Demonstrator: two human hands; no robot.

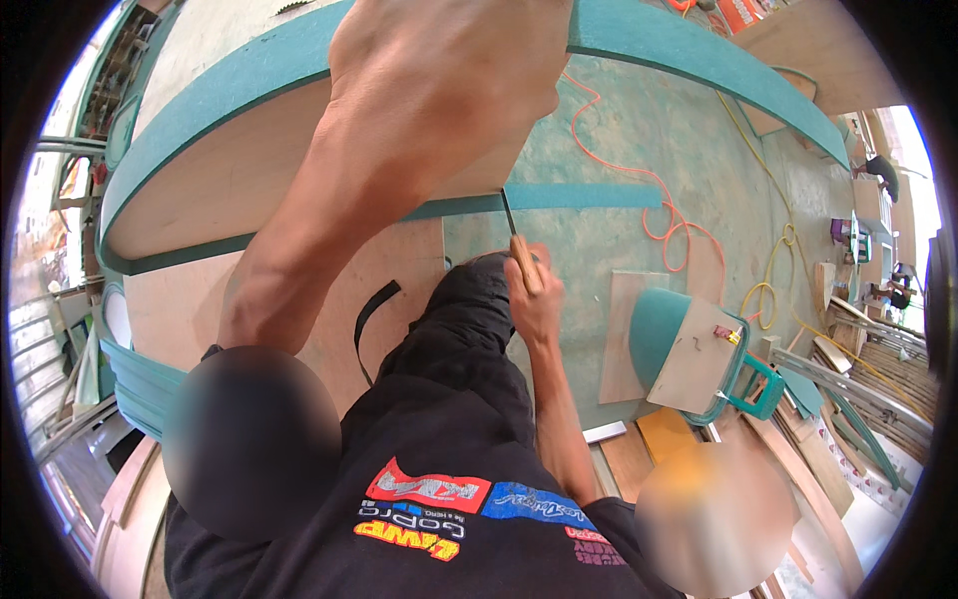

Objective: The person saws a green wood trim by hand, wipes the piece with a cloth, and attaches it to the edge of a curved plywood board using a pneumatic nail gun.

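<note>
My left hand [449,70] is large at the top, lying over the teal edge of a curved wooden panel [230,165]. The frame's top edge and the hand's own back hide its fingers. Lower down, my right hand [536,304] is closed round the light wooden handle of a thin-bladed tool [525,263]. Its narrow dark blade points up to the panel's lower edge, where a teal strip [589,195] extends rightward. Whether the blade has teeth does not show.
A teal stool [755,389] with a board on it stands to the right. Orange cord [649,235] and yellow cord [788,240] trail across the teal-stained floor. Offcuts [639,459] lie at the lower right. Stacked teal curved pieces [140,384] are at the left.
</note>
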